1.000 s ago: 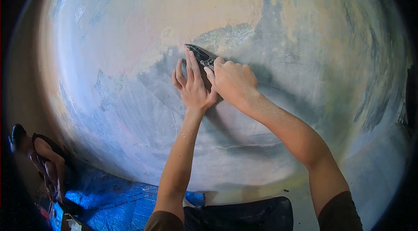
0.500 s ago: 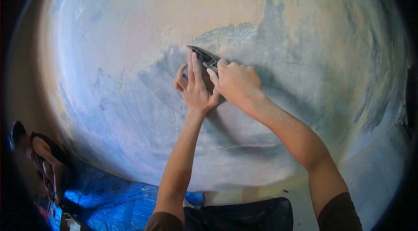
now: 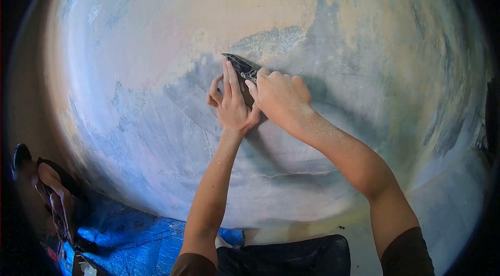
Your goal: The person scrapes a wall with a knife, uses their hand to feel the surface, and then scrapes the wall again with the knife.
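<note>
Tool (image 3: 242, 66), black and blade-like, against mottled painted wall (image 3: 146, 57), near upper middle of view. Long axis slanting from tip at upper left to lower right, toward right hand (image 3: 284, 96). Right grip clenched around lower end. Along lower-left edge, left hand (image 3: 235, 113), fingers extended, seemingly touching, grip released. Well apart at lower left, another person (image 3: 51, 178) beside blue sheet (image 3: 140, 242).
</note>
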The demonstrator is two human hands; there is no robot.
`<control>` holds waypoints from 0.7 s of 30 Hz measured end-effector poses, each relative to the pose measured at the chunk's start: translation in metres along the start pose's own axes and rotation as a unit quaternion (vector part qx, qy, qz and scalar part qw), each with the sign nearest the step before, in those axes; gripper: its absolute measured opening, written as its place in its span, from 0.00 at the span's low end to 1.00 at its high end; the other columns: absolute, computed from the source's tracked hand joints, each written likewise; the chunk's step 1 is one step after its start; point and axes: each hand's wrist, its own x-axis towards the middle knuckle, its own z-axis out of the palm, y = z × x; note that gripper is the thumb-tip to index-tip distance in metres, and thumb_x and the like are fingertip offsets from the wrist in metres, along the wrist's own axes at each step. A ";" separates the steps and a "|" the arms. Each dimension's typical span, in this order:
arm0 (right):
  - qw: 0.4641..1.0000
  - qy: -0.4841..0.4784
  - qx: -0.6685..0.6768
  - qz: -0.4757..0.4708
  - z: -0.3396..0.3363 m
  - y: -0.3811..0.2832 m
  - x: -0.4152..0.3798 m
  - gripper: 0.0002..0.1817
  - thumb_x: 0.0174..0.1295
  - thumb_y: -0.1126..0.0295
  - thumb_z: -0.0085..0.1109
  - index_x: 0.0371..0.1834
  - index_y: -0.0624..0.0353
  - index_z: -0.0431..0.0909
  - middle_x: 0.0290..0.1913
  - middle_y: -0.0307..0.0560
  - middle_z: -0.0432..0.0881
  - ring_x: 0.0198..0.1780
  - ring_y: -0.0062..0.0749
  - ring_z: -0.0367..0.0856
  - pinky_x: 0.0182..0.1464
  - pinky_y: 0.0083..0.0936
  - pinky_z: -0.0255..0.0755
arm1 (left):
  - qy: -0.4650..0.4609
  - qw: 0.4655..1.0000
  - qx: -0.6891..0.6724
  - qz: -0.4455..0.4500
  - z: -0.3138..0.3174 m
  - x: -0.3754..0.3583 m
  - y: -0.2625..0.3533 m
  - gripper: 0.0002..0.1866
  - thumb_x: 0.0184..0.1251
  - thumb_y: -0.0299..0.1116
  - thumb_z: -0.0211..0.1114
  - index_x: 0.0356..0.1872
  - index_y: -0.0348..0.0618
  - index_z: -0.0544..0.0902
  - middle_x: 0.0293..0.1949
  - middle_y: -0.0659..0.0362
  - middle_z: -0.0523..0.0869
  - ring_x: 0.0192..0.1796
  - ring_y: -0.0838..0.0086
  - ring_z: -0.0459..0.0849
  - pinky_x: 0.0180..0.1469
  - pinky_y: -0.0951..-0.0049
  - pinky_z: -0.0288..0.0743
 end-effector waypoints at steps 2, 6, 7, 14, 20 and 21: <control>1.000 0.003 0.002 0.001 -0.001 0.001 0.002 0.24 0.78 0.51 0.49 0.38 0.63 0.80 0.27 0.56 0.88 0.30 0.49 0.90 0.33 0.42 0.84 | -0.012 1.000 -0.001 -0.005 0.001 0.001 -0.001 0.50 0.61 0.53 0.58 0.82 0.36 0.56 0.82 0.53 0.62 0.68 0.57 0.64 0.72 0.56 0.44; 1.000 0.011 -0.001 -0.004 -0.002 0.005 0.006 0.23 0.78 0.51 0.50 0.39 0.63 0.81 0.27 0.56 0.88 0.30 0.49 0.91 0.33 0.42 0.84 | -0.034 0.999 0.020 -0.017 -0.003 0.007 0.005 0.50 0.61 0.53 0.58 0.82 0.36 0.55 0.83 0.53 0.61 0.68 0.58 0.64 0.72 0.56 0.43; 1.000 0.015 -0.003 -0.006 -0.001 0.005 0.006 0.23 0.78 0.51 0.50 0.39 0.63 0.81 0.27 0.56 0.88 0.30 0.49 0.91 0.33 0.42 0.84 | -0.040 0.999 0.030 -0.020 -0.004 0.007 0.005 0.50 0.61 0.53 0.58 0.82 0.37 0.55 0.83 0.53 0.61 0.68 0.58 0.64 0.73 0.56 0.43; 1.000 -0.001 0.001 0.004 0.000 0.002 0.005 0.23 0.78 0.51 0.50 0.40 0.64 0.80 0.28 0.55 0.88 0.31 0.47 0.91 0.34 0.40 0.85 | -0.003 0.999 0.039 0.004 0.000 0.005 0.002 0.50 0.63 0.56 0.57 0.82 0.37 0.57 0.82 0.53 0.62 0.69 0.57 0.63 0.74 0.58 0.44; 1.000 -0.020 0.005 0.009 0.004 0.001 0.001 0.23 0.77 0.51 0.51 0.39 0.64 0.81 0.28 0.54 0.89 0.31 0.45 0.92 0.34 0.38 0.85 | 0.013 1.000 0.003 0.005 0.000 -0.003 -0.001 0.50 0.63 0.60 0.56 0.81 0.37 0.59 0.82 0.53 0.62 0.67 0.57 0.65 0.73 0.57 0.46; 1.000 -0.019 0.014 0.010 0.004 0.002 0.001 0.24 0.78 0.51 0.50 0.39 0.63 0.81 0.27 0.56 0.88 0.31 0.48 0.91 0.34 0.41 0.85 | 0.015 1.000 0.002 0.007 0.000 -0.003 -0.001 0.50 0.62 0.59 0.56 0.81 0.37 0.59 0.82 0.53 0.62 0.67 0.57 0.65 0.73 0.58 0.46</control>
